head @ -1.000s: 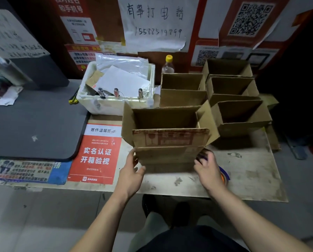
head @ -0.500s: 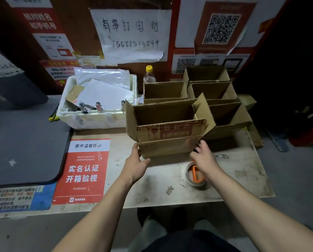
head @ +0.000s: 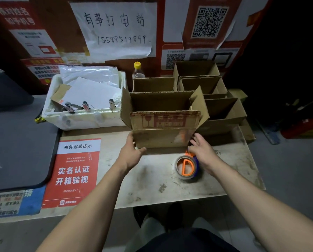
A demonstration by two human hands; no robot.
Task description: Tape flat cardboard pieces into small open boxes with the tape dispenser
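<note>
An open cardboard box (head: 163,137) with its flaps up stands on the worn table (head: 152,182), a red fragile mark on its front flap. My left hand (head: 132,155) rests against the box's lower left corner, thumb along the front face. At the lower right corner my right hand (head: 202,151) touches the box with spread fingers. The tape dispenser (head: 187,167), an orange and blue frame holding a tape roll, lies on the table just below my right hand.
Three other open boxes (head: 223,113) stand behind and to the right. A white foam tub (head: 83,119) of papers and clips sits at the left, with a yellow-capped bottle (head: 138,71) behind. A red notice (head: 75,171) and grey mat (head: 15,142) cover the left side.
Both hands have slid the box away from me toward the other boxes. My right hand has come off the tape dispenser, which now lies uncovered on the table.
</note>
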